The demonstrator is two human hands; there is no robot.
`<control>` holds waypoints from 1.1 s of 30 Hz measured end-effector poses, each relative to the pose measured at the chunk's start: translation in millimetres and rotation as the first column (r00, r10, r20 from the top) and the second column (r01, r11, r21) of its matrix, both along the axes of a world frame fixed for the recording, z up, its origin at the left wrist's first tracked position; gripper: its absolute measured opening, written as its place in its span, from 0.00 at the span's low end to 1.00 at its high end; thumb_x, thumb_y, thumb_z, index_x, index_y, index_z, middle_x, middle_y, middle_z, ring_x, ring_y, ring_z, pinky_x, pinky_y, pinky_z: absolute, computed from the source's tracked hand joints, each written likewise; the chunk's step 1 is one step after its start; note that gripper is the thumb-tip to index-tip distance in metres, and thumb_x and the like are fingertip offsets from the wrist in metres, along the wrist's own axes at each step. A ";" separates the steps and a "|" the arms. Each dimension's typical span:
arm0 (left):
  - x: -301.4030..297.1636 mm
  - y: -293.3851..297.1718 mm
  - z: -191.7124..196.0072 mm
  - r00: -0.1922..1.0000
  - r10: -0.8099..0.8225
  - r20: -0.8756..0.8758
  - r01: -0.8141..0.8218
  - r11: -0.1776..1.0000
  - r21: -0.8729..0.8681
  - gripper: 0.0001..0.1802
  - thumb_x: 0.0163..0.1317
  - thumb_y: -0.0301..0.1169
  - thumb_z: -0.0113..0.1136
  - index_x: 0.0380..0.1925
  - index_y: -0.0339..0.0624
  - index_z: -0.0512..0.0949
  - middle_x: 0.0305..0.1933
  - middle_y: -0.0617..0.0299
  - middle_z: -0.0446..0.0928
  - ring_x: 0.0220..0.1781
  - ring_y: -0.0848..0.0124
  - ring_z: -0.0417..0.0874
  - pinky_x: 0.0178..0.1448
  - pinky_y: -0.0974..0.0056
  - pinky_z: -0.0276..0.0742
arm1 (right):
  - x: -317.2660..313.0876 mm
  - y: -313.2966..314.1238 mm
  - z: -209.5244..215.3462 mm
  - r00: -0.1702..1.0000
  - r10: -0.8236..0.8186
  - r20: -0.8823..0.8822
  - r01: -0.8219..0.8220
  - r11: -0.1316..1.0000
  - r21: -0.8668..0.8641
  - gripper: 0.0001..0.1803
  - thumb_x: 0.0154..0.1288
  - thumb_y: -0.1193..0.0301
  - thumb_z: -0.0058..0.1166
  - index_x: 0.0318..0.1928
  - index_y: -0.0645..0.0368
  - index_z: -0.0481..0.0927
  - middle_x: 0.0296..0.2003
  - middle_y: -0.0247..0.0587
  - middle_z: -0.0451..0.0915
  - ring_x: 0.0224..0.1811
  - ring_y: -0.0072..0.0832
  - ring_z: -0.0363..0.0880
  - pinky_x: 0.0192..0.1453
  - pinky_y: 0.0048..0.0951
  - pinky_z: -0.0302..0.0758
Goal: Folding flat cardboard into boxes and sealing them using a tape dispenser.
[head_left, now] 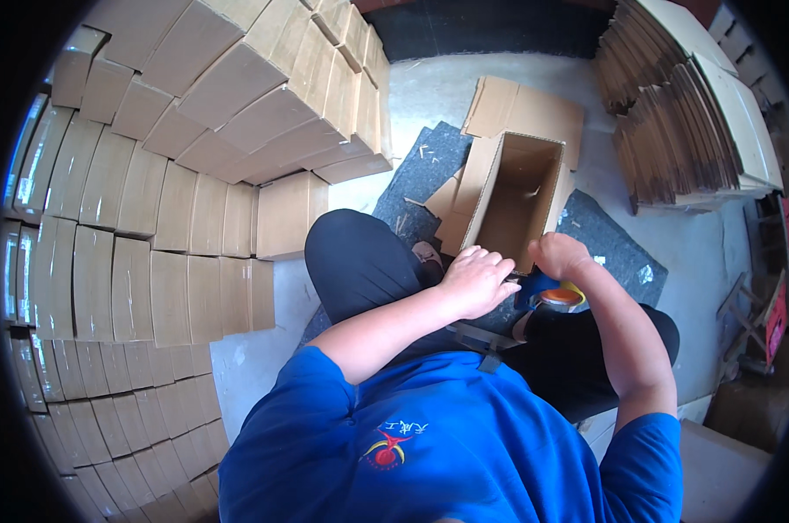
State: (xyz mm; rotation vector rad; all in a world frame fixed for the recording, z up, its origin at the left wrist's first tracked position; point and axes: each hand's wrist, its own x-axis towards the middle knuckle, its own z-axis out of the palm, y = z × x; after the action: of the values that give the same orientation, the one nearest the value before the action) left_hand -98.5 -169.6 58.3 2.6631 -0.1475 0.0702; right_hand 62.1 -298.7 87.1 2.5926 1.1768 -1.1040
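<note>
An open-topped cardboard box point(516, 200), long and narrow, stands on the floor between my knees, and its inside looks bare. My left hand point(477, 283) is closed at the box's near left corner, the fingers bent over its near edge. At the near right corner my right hand point(560, 255) is curled closed on the edge, its fingertips hidden. Just below my hands is a blue tape dispenser point(534, 292) with an orange and yellow roll point(562, 296); it is partly covered, and neither hand clearly grips it.
Flattened cardboard point(534, 109) lies beyond the box, over dark grey matting point(617, 244) on the floor. Closed cartons point(181, 205) are stacked in rows along the left. Tall piles of folded cardboard point(691, 131) stand at the far right. A wooden frame point(748, 318) is at the right.
</note>
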 end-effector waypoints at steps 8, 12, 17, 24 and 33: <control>34.3 -0.3 -21.2 0.998 0.051 0.040 -0.054 0.994 0.098 0.09 0.66 0.37 0.57 0.33 0.44 0.79 0.37 0.58 0.79 0.53 0.60 0.77 0.75 0.38 0.52 | 14.7 1.3 -7.5 0.940 0.326 0.105 -0.317 0.944 -0.091 0.18 0.68 0.65 0.41 0.41 0.56 0.87 0.46 0.51 0.84 0.52 0.46 0.83 0.58 0.41 0.78; 52.8 6.4 -34.2 0.993 0.114 0.008 -0.115 0.993 0.017 0.11 0.66 0.37 0.52 0.35 0.45 0.82 0.41 0.58 0.80 0.55 0.59 0.77 0.78 0.38 0.43 | 9.5 6.0 -8.5 0.962 0.256 0.096 -0.249 0.965 -0.076 0.19 0.68 0.66 0.41 0.40 0.57 0.87 0.45 0.51 0.85 0.52 0.45 0.83 0.58 0.41 0.78; 58.0 -1.4 -47.3 0.989 0.150 -0.001 -0.150 0.989 0.012 0.17 0.68 0.40 0.51 0.49 0.45 0.79 0.54 0.54 0.77 0.67 0.57 0.70 0.80 0.41 0.39 | 9.5 -3.6 -16.4 0.991 0.073 0.110 -0.072 0.997 -0.014 0.22 0.70 0.63 0.37 0.40 0.59 0.87 0.44 0.54 0.85 0.50 0.47 0.83 0.58 0.43 0.77; 81.1 0.2 -51.4 0.815 0.237 -0.529 -0.194 0.972 0.135 0.26 0.74 0.48 0.39 0.45 0.46 0.84 0.51 0.51 0.83 0.59 0.58 0.80 0.69 0.53 0.64 | 6.1 6.1 -4.9 0.986 0.124 0.114 -0.128 0.991 0.029 0.16 0.67 0.65 0.44 0.37 0.59 0.84 0.41 0.53 0.85 0.47 0.48 0.84 0.52 0.44 0.81; 141.7 5.3 -41.8 0.809 0.409 -0.422 -0.440 0.898 0.028 0.18 0.60 0.30 0.59 0.51 0.44 0.79 0.58 0.50 0.75 0.60 0.53 0.78 0.63 0.52 0.75 | 1.6 10.7 6.4 0.987 -0.161 0.004 0.161 0.987 -0.011 0.24 0.68 0.61 0.38 0.43 0.61 0.87 0.47 0.53 0.85 0.53 0.44 0.83 0.59 0.40 0.77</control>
State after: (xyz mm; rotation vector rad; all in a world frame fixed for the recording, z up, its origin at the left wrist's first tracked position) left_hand 43.1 -164.3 16.5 2.5184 0.5855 -0.3473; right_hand 63.8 -288.0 93.5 2.7202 0.9722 -1.1296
